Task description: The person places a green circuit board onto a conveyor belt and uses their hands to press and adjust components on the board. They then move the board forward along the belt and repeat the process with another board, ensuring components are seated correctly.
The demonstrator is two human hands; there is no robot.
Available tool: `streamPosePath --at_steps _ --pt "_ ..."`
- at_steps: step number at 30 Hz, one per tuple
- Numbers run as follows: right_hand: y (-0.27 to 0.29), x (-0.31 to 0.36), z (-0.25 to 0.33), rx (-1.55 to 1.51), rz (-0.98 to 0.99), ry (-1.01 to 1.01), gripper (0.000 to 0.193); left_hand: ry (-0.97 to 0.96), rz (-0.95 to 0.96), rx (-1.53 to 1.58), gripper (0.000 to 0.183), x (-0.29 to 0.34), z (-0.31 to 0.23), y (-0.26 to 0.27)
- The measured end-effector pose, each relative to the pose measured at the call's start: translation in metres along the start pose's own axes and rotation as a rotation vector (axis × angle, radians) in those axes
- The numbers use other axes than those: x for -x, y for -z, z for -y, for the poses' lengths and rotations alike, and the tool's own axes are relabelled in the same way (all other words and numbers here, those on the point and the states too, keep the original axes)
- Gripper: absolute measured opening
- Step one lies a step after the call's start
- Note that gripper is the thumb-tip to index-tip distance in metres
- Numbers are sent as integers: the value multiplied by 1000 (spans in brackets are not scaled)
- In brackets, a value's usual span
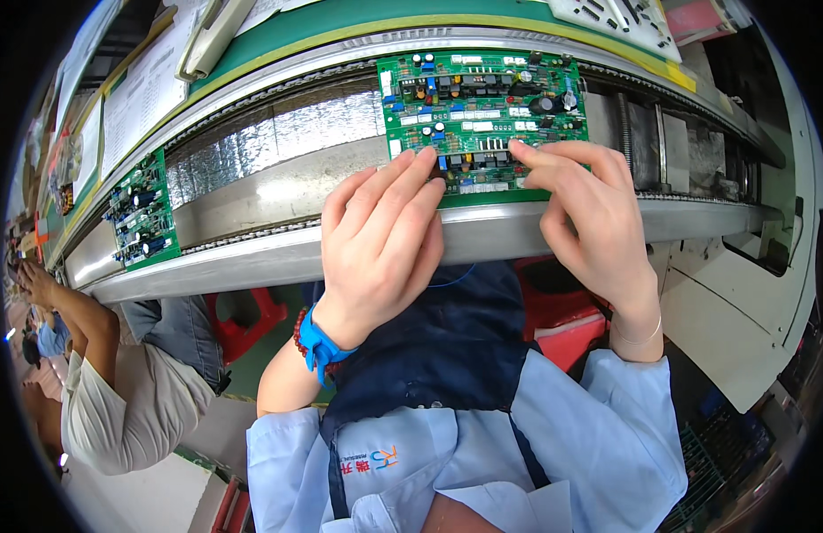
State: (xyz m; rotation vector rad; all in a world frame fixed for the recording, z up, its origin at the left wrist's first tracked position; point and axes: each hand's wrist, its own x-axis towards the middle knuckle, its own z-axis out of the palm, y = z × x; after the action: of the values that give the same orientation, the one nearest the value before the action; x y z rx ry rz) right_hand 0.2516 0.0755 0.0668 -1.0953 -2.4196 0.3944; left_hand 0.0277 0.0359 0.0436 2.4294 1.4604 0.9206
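A green circuit board packed with small parts lies across the two rails of a conveyor in front of me. My left hand, with a blue strap and red beads at its wrist, rests over the board's near left corner, fingers stretched out onto it. Over the near right part is my right hand, its index finger reaching onto the components and the other fingers curled. I cannot make out anything held in either hand. The left fingertips sit beside a row of connectors and blue parts.
Farther left on the conveyor rail sits another populated circuit board. A white tray with loose parts stands at the far right, and paper sheets lie at the far left. At my left sits another person. Red stools stand below.
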Motion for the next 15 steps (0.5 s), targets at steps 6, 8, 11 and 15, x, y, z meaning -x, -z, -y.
streamPosePath --at_steps 6,8,11,15 --pt "11 12 -17 -62 -156 -159 30 -14 -25 2 37 0 0 -7" --pt "12 17 -19 -28 -150 -140 31 -25 -42 14 37 -1 -2 -9" --pt "9 18 -16 -10 -126 -123 32 -17 -43 2 36 -2 -5 -10" --pt "6 16 -16 10 -95 -124 37 -13 -15 -6 37 -3 -7 -8"
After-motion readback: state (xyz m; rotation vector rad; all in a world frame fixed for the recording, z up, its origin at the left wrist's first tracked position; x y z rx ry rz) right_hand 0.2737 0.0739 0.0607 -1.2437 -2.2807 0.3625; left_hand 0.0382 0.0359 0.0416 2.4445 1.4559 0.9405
